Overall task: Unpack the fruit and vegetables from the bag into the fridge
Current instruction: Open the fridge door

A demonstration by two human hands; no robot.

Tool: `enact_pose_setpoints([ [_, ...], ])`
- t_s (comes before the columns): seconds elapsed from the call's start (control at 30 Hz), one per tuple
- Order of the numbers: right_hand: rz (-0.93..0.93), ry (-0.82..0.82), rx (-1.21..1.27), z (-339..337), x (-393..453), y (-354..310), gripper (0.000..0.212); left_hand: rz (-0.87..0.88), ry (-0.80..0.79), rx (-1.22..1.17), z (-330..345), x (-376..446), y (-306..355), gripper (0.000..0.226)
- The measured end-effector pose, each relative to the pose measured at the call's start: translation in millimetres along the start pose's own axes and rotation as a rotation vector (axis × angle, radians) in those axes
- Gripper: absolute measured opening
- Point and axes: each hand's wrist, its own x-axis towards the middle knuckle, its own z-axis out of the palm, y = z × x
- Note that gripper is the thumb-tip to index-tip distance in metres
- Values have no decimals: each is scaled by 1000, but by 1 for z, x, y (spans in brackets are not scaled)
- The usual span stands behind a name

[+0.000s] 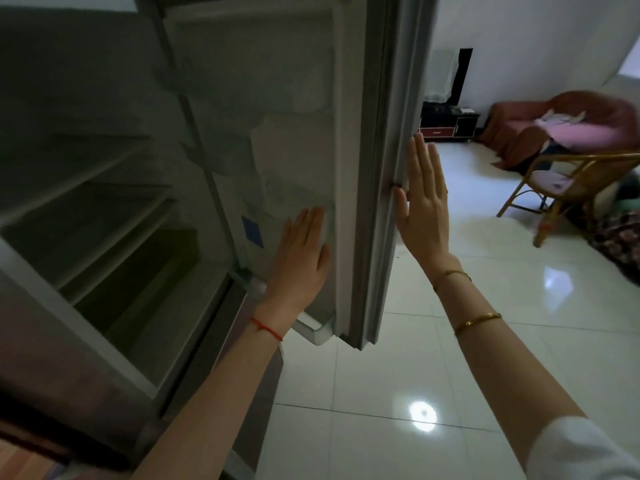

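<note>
Your left hand lies flat, fingers released, against the inner liner of the open fridge door. Your right hand is flat on the door's outer edge, holding nothing. You appear to be positioning the door. The fridge shelves look bare, and no bag or produce is in view; next, you need to find the bag.

No readable text, label or number anywhere.
</note>
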Motion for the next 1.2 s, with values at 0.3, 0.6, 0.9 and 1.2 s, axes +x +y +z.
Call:
enact_pose_setpoints([
  [0.3, -4, -91, 5, 15, 40, 96, 62, 10, 47, 50, 67, 65, 27, 57],
  [0.6, -6, -286, 30, 41, 79, 184, 57, -84, 105, 103, 123, 138, 56, 52],
  [0.9, 53, -381, 94, 95, 116, 245, 58, -95, 73, 195, 159, 201, 55, 54],
  [1.2, 94, -415, 172, 154, 158, 298, 57, -54, 119, 317, 200, 267, 30, 54],
])
